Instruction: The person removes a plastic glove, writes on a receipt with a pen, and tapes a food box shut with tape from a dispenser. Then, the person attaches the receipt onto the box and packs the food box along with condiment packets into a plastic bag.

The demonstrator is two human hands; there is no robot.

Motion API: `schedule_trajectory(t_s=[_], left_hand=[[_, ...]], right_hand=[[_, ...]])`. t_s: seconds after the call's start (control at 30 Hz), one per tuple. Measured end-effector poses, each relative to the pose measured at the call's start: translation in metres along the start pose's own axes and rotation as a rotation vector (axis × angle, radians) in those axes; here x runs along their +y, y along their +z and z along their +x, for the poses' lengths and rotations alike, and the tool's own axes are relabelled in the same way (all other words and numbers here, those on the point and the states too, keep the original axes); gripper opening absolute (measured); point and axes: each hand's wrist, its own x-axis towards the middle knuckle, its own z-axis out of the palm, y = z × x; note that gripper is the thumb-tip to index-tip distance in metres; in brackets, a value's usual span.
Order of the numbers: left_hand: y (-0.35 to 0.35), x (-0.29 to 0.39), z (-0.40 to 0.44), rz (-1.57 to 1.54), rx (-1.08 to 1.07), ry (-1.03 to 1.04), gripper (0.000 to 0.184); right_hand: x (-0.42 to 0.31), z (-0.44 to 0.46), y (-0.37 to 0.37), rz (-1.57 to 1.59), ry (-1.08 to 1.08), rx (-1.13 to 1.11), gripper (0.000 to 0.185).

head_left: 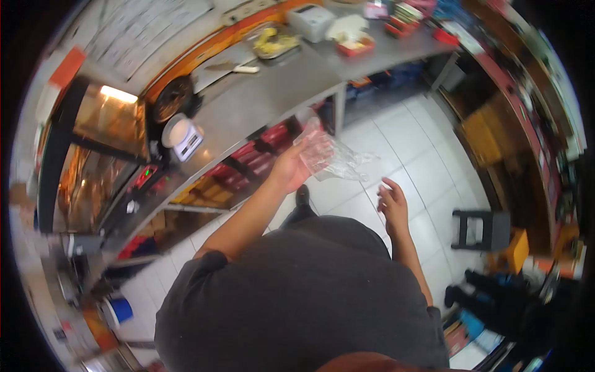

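My left hand [292, 166] grips a crumpled piece of thin clear plastic [338, 159], held out over the tiled floor beside the counter's front edge. It looks like a plastic bag or a disposable glove; I cannot tell which. Its loose end trails to the right, toward my right hand [393, 206]. That hand is in the air with slightly bent fingers apart and nothing in it. On the metal counter [282, 80], a white kitchen scale [188, 147] carries a round bowl [178, 132].
A lit glass display warmer [102, 121] stands at the left. Along the counter lie a knife [245, 69], a tray of yellow food [273, 43] and red containers [356, 46]. Red packs [251, 162] fill the shelf below. A dark stool [480, 229] stands on the floor at right.
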Motion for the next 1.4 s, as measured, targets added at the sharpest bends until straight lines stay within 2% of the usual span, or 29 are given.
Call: schedule_trajectory(t_s=[0.07,0.17,0.23,0.27,0.33,0.4,0.47,0.57,0.6,0.67,0.7,0.8,0.83,0.9,0.97,1.03,1.07,1.23,1.3,1.33,1.37,1.4], left_hand=[[-0.016,0.021,-0.001,-0.013,0.08,0.108,0.058],[-0.044,0.056,-0.012,0.034,0.202,0.227,0.063],[-0.069,0.072,-0.009,0.402,0.323,0.268,0.059],[-0.084,0.082,-0.007,0.379,0.333,0.266,0.059],[-0.124,0.116,-0.01,0.748,0.411,0.185,0.059],[-0.138,0.159,-0.025,0.828,0.559,0.166,0.059],[-0.183,0.2,-0.027,0.978,0.649,0.174,0.06],[-0.252,0.26,-0.017,0.956,0.644,0.138,0.059],[-0.27,0.273,-0.014,0.941,0.655,0.148,0.059],[-0.308,0.306,-0.001,0.04,0.327,0.41,0.058],[-0.328,0.325,0.008,0.03,0.336,0.424,0.058],[-0.383,0.39,0.025,-0.072,0.349,0.671,0.055],[-0.397,0.409,0.024,-0.09,0.36,0.686,0.055],[-0.425,0.448,0.021,-0.213,0.237,0.808,0.054],[-0.464,0.482,0.017,-0.232,0.276,0.825,0.05],[-0.511,0.51,0.013,-0.001,0.717,0.757,0.049],[-0.54,0.517,0.01,0.017,0.712,0.797,0.047],[-0.59,0.551,-0.024,-0.149,0.717,0.754,0.039],[-0.602,0.553,-0.039,0.126,1.018,0.462,0.032],[-0.604,0.553,-0.044,0.304,1.176,0.453,0.036],[-0.607,0.557,-0.05,0.306,1.177,0.452,0.036],[-0.617,0.562,-0.059,0.543,1.371,0.394,0.04]], right_hand=[[0.001,0.012,0.01,0.004,0.117,0.089,0.032],[0.017,0.032,0.033,-0.038,0.14,0.006,0.03],[0.018,0.047,0.051,-0.058,0.145,-0.098,0.029],[0.016,0.053,0.059,-0.078,0.149,-0.142,0.029],[0.014,0.071,0.079,-0.099,0.142,-0.224,0.029],[0.012,0.092,0.099,-0.195,0.131,-0.249,0.027],[0.01,0.117,0.119,-0.226,0.128,-0.288,0.025],[0.01,0.156,0.155,-0.297,0.123,-0.305,0.025],[0.013,0.17,0.167,-0.311,0.104,-0.309,0.024],[0.014,0.201,0.197,-0.34,0.127,-0.321,0.022],[0.017,0.218,0.213,-0.358,0.153,-0.319,0.022],[0.02,0.264,0.265,-0.39,0.183,-0.338,0.021],[0.017,0.276,0.281,-0.415,0.201,-0.339,0.021],[0.007,0.296,0.31,-0.471,0.214,-0.34,0.021],[-0.001,0.311,0.332,-0.453,0.206,-0.354,0.021],[-0.007,0.325,0.345,-0.459,0.194,-0.358,0.021],[-0.009,0.329,0.347,-0.46,0.179,-0.344,0.022],[-0.019,0.34,0.331,-0.449,0.197,-0.279,0.023],[-0.024,0.34,0.32,-0.436,0.206,-0.191,0.023],[-0.027,0.34,0.315,-0.414,0.188,-0.173,0.023],[-0.029,0.341,0.31,-0.411,0.19,-0.173,0.023],[-0.031,0.34,0.307,-0.388,0.172,-0.11,0.023]])
